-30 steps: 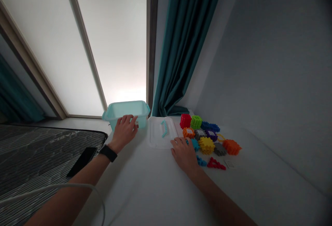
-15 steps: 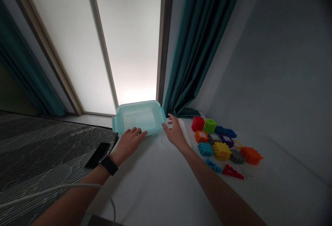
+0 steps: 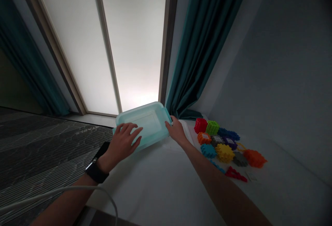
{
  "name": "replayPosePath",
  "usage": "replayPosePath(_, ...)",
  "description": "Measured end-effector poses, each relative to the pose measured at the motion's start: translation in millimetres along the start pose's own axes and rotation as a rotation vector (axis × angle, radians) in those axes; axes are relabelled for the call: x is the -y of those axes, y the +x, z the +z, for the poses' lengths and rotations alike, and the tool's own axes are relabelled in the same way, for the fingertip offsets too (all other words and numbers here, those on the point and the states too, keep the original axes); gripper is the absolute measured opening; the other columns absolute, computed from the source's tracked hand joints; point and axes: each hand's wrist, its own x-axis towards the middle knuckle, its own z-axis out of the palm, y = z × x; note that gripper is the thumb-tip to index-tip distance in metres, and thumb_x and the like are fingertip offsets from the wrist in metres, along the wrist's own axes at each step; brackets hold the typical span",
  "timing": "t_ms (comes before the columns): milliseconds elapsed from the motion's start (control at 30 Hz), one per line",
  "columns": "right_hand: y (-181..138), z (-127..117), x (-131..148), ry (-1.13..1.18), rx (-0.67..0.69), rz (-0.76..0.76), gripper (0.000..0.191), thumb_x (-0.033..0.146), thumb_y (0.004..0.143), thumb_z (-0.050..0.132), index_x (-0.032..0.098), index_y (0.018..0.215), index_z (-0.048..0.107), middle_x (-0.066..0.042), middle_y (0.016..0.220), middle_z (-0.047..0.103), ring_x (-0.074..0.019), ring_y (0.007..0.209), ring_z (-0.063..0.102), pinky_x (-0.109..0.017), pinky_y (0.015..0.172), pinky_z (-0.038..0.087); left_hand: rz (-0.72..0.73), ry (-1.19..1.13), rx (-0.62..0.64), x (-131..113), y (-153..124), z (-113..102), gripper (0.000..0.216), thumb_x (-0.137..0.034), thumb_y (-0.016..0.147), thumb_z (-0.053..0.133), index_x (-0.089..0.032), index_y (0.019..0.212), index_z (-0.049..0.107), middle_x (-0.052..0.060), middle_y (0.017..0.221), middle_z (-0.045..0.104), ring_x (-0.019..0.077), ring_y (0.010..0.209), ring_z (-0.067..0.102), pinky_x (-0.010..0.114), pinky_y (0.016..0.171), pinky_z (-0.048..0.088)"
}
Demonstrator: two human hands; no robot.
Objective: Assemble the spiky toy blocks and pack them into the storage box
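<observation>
A pale teal, see-through plastic lid (image 3: 145,122) with a raised rim and side clips is at the far side of the white table, tilted with its right end farther away. My right hand (image 3: 177,129) grips its right end, fingers and thumb around the clip. My left hand (image 3: 126,139), a black watch (image 3: 95,171) on its wrist, is over the lid's near left part with fingers spread; whether they touch it is hard to tell. Behind my right hand shows a clear plastic edge (image 3: 188,132), mostly hidden.
Several bright toothed toy blocks, among them a yellow one (image 3: 225,152) and an orange one (image 3: 255,158), lie on the right of the white table (image 3: 160,184). A dark phone-like object (image 3: 105,146) is partly behind my left wrist. A pale cable (image 3: 77,187) crosses the lower left. Teal curtains (image 3: 207,46) hang behind.
The lid has turned, its right end swinging up and away. My left hand has let go of the near rim and spread its fingers. My right hand has closed on the right end.
</observation>
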Motion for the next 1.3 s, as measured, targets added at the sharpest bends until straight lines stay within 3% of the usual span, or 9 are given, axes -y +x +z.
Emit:
replayPosePath(67, 1, -11, 6, -0.029, 0.001, -0.037, 0.040, 0.035, 0.090, 0.052, 0.019, 0.127, 0.058, -0.010, 0.116, 0.066, -0.0256, 0.099, 0.064, -0.033, 0.076, 0.054, -0.121, 0.059, -0.087, 11, 11, -17, 0.034, -0.031, 0.094, 0.051, -0.022, 0.126, 0.061, 0.014, 0.119, 0.063, 0.0332, 0.116, 0.053, 0.049, 0.098, 0.037)
replayPosePath(133, 3, -24, 9, -0.057, 0.007, -0.085, 0.038, 0.035, 0.091, 0.053, 0.019, 0.125, 0.060, -0.009, 0.119, 0.065, -0.0258, 0.103, 0.063, -0.036, 0.084, 0.053, -0.252, 0.039, -0.077, 24, 23, -29, 0.042, -0.039, 0.092, 0.051, -0.020, 0.130, 0.058, 0.015, 0.121, 0.062, 0.0356, 0.117, 0.052, 0.051, 0.097, 0.038)
replayPosePath(267, 7, -53, 7, -0.106, -0.012, -0.155, 0.036, 0.031, 0.092, 0.052, 0.018, 0.124, 0.061, -0.010, 0.122, 0.065, -0.0271, 0.111, 0.060, -0.041, 0.098, 0.047, -0.368, -0.363, 0.197, 38, 42, -30, 0.042, -0.052, 0.093, 0.044, -0.020, 0.110, 0.065, 0.009, 0.096, 0.068, 0.0277, 0.089, 0.062, 0.038, 0.076, 0.048)
replayPosePath(333, 8, -67, 4, -0.122, -0.028, -0.175, 0.036, 0.031, 0.092, 0.052, 0.018, 0.123, 0.062, -0.011, 0.122, 0.065, -0.0273, 0.112, 0.060, -0.042, 0.099, 0.046, -0.387, -0.531, 0.250, 36, 47, -23, 0.040, -0.056, 0.090, 0.046, -0.020, 0.094, 0.064, 0.005, 0.085, 0.066, 0.0238, 0.077, 0.061, 0.033, 0.067, 0.047)
replayPosePath(467, 5, -90, -6, -0.074, -0.069, -0.187, 0.040, 0.036, 0.091, 0.053, 0.022, 0.129, 0.058, -0.009, 0.125, 0.063, -0.0258, 0.109, 0.062, -0.043, 0.095, 0.050, -0.488, -0.727, 0.194, 19, 54, -8, 0.037, -0.058, 0.087, 0.050, -0.022, 0.080, 0.053, 0.000, 0.073, 0.057, 0.0187, 0.066, 0.055, 0.029, 0.057, 0.042)
replayPosePath(633, -10, -111, -25, 0.091, -0.051, -0.101, 0.051, 0.036, 0.092, 0.049, 0.028, 0.142, 0.042, -0.010, 0.133, 0.056, -0.0194, 0.091, 0.068, -0.036, 0.077, 0.057, -0.663, -0.711, 0.032, 0, 69, 12, 0.040, -0.061, 0.085, 0.051, -0.022, 0.077, 0.048, -0.001, 0.072, 0.053, 0.0190, 0.067, 0.052, 0.029, 0.057, 0.040)
replayPosePath(900, -19, -164, -92, -0.276, -0.101, -0.133, 0.037, 0.022, 0.091, 0.046, 0.019, 0.126, 0.057, -0.007, 0.101, 0.068, -0.0209, 0.095, 0.066, -0.038, 0.092, 0.051, -0.776, -0.781, -0.141, -10, 88, 38, 0.036, -0.056, 0.085, 0.051, -0.022, 0.074, 0.050, -0.001, 0.073, 0.052, 0.0182, 0.069, 0.049, 0.030, 0.060, 0.038)
replayPosePath(1067, -4, -190, -129, -0.480, 0.051, -0.157, 0.047, 0.020, 0.086, 0.054, 0.016, 0.132, 0.054, -0.011, 0.109, 0.069, -0.0240, 0.104, 0.063, -0.041, 0.099, 0.046, -0.790, -0.874, -0.139, -17, 104, 45, 0.033, -0.054, 0.082, 0.056, -0.022, 0.072, 0.052, -0.002, 0.070, 0.052, 0.0173, 0.066, 0.048, 0.029, 0.058, 0.037)
replayPosePath(1300, 41, -194, -148, -0.578, 0.234, -0.137, 0.071, 0.023, 0.076, 0.066, 0.017, 0.144, 0.045, -0.013, 0.144, 0.052, -0.0306, 0.131, 0.047, -0.045, 0.110, 0.036, -0.778, -0.947, -0.071, -25, 127, 54, 0.031, -0.053, 0.081, 0.058, -0.024, 0.072, 0.053, -0.001, 0.073, 0.055, 0.0182, 0.066, 0.049, 0.029, 0.056, 0.039)
